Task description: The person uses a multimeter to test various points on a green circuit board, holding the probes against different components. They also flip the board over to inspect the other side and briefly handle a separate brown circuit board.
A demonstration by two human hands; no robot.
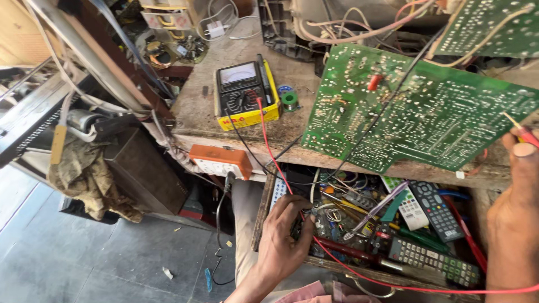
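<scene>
Below the bench, left hand (283, 238) digging into drawer (259, 213), right hand (514, 219) pinching one probe (519, 130), three remotes (435, 209).

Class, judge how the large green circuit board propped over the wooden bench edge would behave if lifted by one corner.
The large green circuit board is a thin flat sheet, so probably stiff and light. The wires at its top edge would likely tug back. Its exposed solder points suggest it is fragile.

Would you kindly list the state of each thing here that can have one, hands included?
Drawer: pulled open, crammed with remotes and tools.
Left hand: reaching into the drawer, fingers among the parts.
Right hand: gripping a red probe against the board's edge.
Green circuit board: solder side up, tilted.
Yellow multimeter: lying face up, leads plugged in.
</scene>
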